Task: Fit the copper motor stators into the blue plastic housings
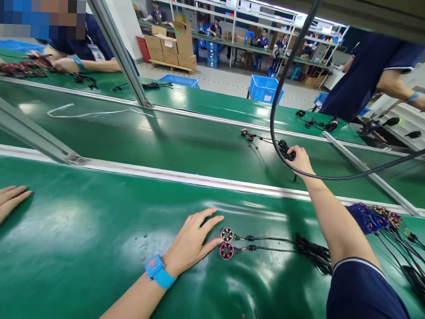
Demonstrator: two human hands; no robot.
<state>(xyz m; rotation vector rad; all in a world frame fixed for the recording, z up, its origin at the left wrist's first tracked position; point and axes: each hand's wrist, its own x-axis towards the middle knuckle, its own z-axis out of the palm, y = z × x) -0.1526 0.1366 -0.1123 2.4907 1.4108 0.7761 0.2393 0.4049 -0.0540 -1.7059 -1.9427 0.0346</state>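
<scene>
My left hand (192, 240), with a blue wrist strap (160, 271), lies on the green bench, fingers spread. Its thumb tip is close by two small round wound motor coils (227, 235), one copper-coloured and one red; whether it touches them I cannot tell. Black leads run right from the coils to a coiled cable bundle (314, 254) beneath my right arm. Stretched over the far rail, my right hand (302, 161) is closed on another coiled black cable (285, 149). From that cable, leads run left to two more coils (250, 137) above the sunken green strip.
A thick black cable (274, 101) hangs in a loop before my right hand. Metal rails (170, 175) and a slanted post (115, 40) divide the benches. More coils with cables (377, 219) lie at right. A co-worker's hand (5, 205) rests at left; others stand across.
</scene>
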